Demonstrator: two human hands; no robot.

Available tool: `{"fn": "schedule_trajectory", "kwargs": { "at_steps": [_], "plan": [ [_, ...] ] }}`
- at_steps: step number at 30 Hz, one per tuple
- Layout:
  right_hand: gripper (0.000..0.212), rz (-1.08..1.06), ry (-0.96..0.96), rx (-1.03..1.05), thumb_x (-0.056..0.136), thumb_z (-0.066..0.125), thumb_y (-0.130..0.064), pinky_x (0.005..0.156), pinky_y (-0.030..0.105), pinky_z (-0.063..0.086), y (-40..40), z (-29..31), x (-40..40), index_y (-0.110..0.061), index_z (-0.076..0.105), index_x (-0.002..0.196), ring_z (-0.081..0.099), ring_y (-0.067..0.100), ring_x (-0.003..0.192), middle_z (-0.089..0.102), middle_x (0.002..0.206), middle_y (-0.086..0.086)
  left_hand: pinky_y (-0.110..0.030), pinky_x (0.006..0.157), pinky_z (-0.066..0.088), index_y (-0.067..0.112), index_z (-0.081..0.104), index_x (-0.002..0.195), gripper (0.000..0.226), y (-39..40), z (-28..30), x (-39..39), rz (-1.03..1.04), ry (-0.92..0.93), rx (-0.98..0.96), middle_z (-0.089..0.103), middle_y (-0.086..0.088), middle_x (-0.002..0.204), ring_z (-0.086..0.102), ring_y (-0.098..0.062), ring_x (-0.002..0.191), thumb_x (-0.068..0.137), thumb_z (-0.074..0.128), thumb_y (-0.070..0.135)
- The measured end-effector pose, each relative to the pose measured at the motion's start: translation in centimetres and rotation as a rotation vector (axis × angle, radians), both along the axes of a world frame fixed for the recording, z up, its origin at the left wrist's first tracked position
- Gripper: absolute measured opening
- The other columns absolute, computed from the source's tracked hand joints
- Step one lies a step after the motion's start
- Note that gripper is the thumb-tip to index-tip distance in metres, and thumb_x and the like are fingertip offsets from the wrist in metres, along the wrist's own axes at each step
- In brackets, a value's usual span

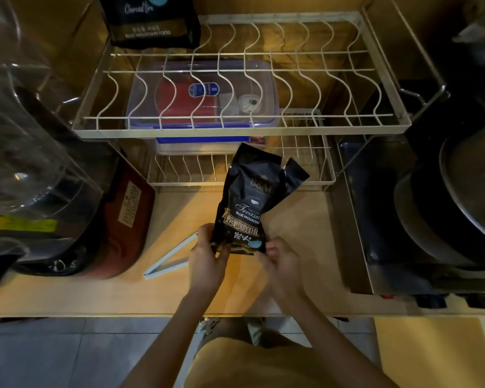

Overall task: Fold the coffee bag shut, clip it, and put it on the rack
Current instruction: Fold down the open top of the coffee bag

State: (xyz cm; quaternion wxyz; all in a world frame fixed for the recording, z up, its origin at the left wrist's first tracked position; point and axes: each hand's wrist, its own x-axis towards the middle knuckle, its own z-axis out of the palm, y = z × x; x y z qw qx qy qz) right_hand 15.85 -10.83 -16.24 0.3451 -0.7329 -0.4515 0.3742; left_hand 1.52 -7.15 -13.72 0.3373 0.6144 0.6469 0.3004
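Left hand (206,254) and right hand (282,260) each curl fingers around the bottom corners of the black coffee bag (248,208), holding it upright over the counter (291,219). Its top gapes unfolded before the rack (241,130). The open clip (170,259) lies just left of the left hand.

Coffee bag (245,208) upright before rack (235,130); clip (170,257) just left; second bag (151,21) on rack's top-left corner

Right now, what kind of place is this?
Likely a home kitchen counter: white wire dish rack, stacked metal pans at right, clear lidded plastic food container under the rack.
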Motion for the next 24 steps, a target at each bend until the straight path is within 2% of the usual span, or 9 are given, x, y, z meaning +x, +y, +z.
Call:
{"fn": "schedule_trajectory", "kwargs": {
  "at_steps": [3, 7, 8, 10, 13, 15, 18, 21, 24],
  "plan": [
    [0.013, -0.046, 0.011, 0.044, 0.081, 0.064, -0.013, 0.057, 0.023, 0.049, -1.0, -0.1, 0.3, -0.01, 0.056, 0.089, 0.061, 0.015, 0.069, 0.065, 0.081, 0.01, -0.026, 0.072, 0.045, 0.014, 0.044, 0.105, 0.035, -0.9, -0.5, -0.2, -0.01, -0.055, -0.014, 0.063, -0.003, 0.103, 0.057, -0.012, 0.089, 0.078, 0.066, 0.009],
    [0.012, -0.024, -0.018, 0.044, 0.082, 0.063, -0.011, 0.064, 0.032, 0.051, -1.9, -0.2, 0.6, -0.008, 0.056, 0.091, 0.06, 0.02, 0.075, 0.061, 0.087, 0.011, -0.033, 0.068, 0.048, 0.012, 0.044, 0.095, 0.033, -1.8, -1.1, -0.5, 0.011, -0.008, -0.05, 0.061, -0.004, 0.093, 0.061, -0.023, 0.089, 0.075, 0.07, 0.013],
    [0.011, -0.007, -0.027, 0.03, 0.082, 0.062, -0.009, 0.064, 0.03, 0.05, -2.0, -0.3, 0.6, -0.007, 0.055, 0.091, 0.059, 0.021, 0.075, 0.061, 0.087, 0.012, -0.036, 0.069, 0.051, 0.011, 0.045, 0.095, 0.033, -2.0, -1.0, -0.6, 0.0, 0.014, -0.058, 0.063, -0.006, 0.093, 0.061, -0.025, 0.087, 0.075, 0.07, 0.014],
    [0.011, 0.014, -0.047, 0.006, 0.082, 0.062, -0.008, 0.061, 0.016, 0.045, -2.0, -0.6, 0.8, -0.007, 0.055, 0.09, 0.057, 0.017, 0.073, 0.061, 0.086, 0.011, -0.035, 0.072, 0.052, 0.011, 0.048, 0.096, 0.032, -2.0, -0.7, -0.7, -0.046, 0.038, -0.056, 0.065, -0.006, 0.097, 0.06, -0.02, 0.086, 0.074, 0.07, 0.015],
    [0.013, 0.042, -0.071, -0.01, 0.08, 0.063, -0.006, 0.058, 0.004, 0.041, -1.9, -1.0, 1.1, -0.008, 0.055, 0.09, 0.055, 0.006, 0.069, 0.061, 0.085, 0.008, -0.018, 0.067, 0.046, 0.015, 0.054, 0.097, 0.029, -1.9, 0.0, -0.8, -0.049, -0.012, -0.014, 0.064, 0.003, 0.095, 0.057, -0.009, 0.085, 0.074, 0.07, 0.011],
    [0.014, 0.064, -0.062, -0.024, 0.081, 0.062, -0.007, 0.058, 0.004, 0.042, -1.9, -1.0, 1.3, -0.008, 0.054, 0.092, 0.057, 0.009, 0.072, 0.062, 0.088, 0.01, -0.017, 0.068, 0.047, 0.013, 0.06, 0.094, 0.023, -1.8, 0.5, -0.9, -0.004, -0.071, 0.003, 0.065, 0.002, 0.093, 0.06, -0.011, 0.086, 0.074, 0.068, 0.007],
    [0.024, 0.127, -0.051, -0.066, 0.083, 0.06, -0.008, 0.062, 0.007, 0.043, -2.2, -0.8, 1.5, -0.008, 0.052, 0.106, 0.062, 0.015, 0.084, 0.065, 0.097, 0.009, -0.027, 0.069, 0.053, 0.007, 0.064, 0.081, 0.012, -2.1, 0.7, -1.1, -0.039, -0.063, 0.05, 0.064, -0.003, 0.085, 0.062, -0.017, 0.079, 0.073, 0.068, -0.001],
    [0.029, 0.221, -0.039, -0.169, 0.084, 0.057, -0.007, 0.059, 0.0, 0.037, -2.5, 0.1, 1.7, -0.006, 0.051, 0.112, 0.058, 0.009, 0.085, 0.061, 0.095, 0.002, -0.018, 0.065, 0.047, 0.004, 0.064, 0.075, 0.011, -2.6, 0.7, -1.1, -0.104, 0.008, 0.147, 0.065, -0.008, 0.078, 0.062, -0.019, 0.071, 0.071, 0.068, -0.006],
    [0.027, 0.361, -0.069, -0.332, 0.085, 0.055, -0.015, 0.057, 0.016, 0.041, -2.3, 2.8, 2.1, -0.006, 0.052, 0.109, 0.052, 0.009, 0.07, 0.053, 0.089, 0.002, -0.025, 0.062, 0.045, 0.002, 0.062, 0.075, 0.012, -3.1, 0.8, -0.7, -0.113, 0.02, 0.198, 0.065, -0.013, 0.077, 0.06, -0.017, 0.068, 0.072, 0.065, -0.009]
  ]
}}
